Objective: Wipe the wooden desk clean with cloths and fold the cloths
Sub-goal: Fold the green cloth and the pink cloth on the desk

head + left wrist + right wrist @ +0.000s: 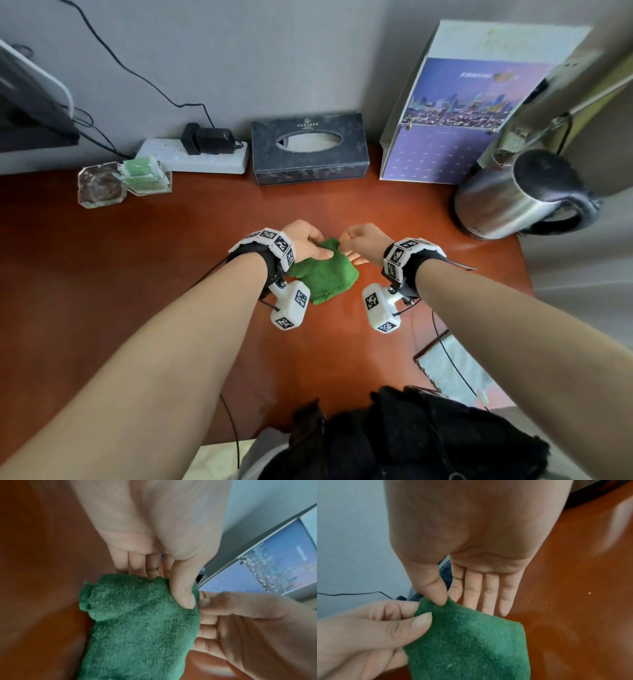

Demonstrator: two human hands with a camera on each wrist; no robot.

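A green fluffy cloth [323, 275] hangs bunched just above the reddish-brown wooden desk [137, 274], near its middle. My left hand [318, 248] pinches the cloth's upper edge, thumb [183, 595] in front and fingers behind the cloth [137, 622]. My right hand [346, 244] pinches the same upper edge right beside it, thumb [441, 597] against the index finger, the other three fingers straight. In the right wrist view the cloth [471, 642] hangs down from both pinches. A few pale crumbs [590, 593] lie on the desk to the right.
Along the back wall stand a glass ashtray [101, 185], a holder of green packets [144, 174], a power strip [195, 157], a dark tissue box [310, 149] and a purple calendar [455, 113]. A steel kettle [513, 195] stands at the right. Black fabric [394, 438] is at the near edge.
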